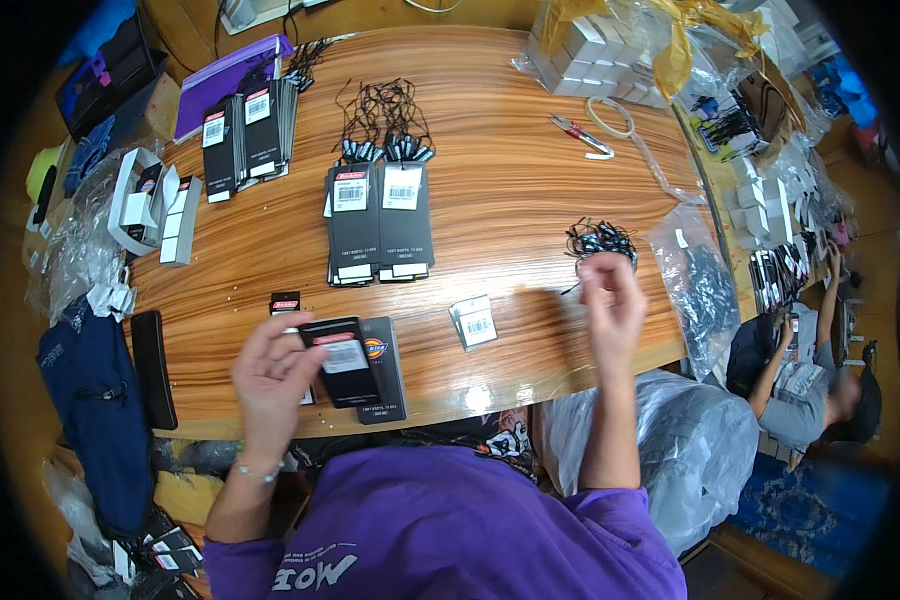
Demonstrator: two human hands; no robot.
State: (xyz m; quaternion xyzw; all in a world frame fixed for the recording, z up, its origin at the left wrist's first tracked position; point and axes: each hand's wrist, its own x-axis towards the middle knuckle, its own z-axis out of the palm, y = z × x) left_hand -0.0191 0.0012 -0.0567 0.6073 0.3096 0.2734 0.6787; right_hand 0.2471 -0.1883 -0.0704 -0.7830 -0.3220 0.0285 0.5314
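Observation:
My left hand (268, 375) is closed on a black hang tag (348, 368) with a white barcode sticker, tilted above the table's near edge. Partly behind that tag lies a dark grey hang tag (387, 385) with a round emblem. A smaller black tag (286, 301) shows just beyond the left fingers. My right hand (612, 300) is raised with its fingertips pinched, and a short black string (570, 290) sticks out beside them. Just beyond it sits a heap of black strings (602, 238). Between my hands lies a small stack of white barcode stickers (475, 323).
Two stacks of strung tags (381, 220) stand mid-table; more tag stacks (245, 140) lie far left by a purple folder (225, 85). A black phone (152, 370) is at the left edge. Snips (578, 132) and a tape ring (610, 117) lie far right. A co-worker (810, 385) sits right.

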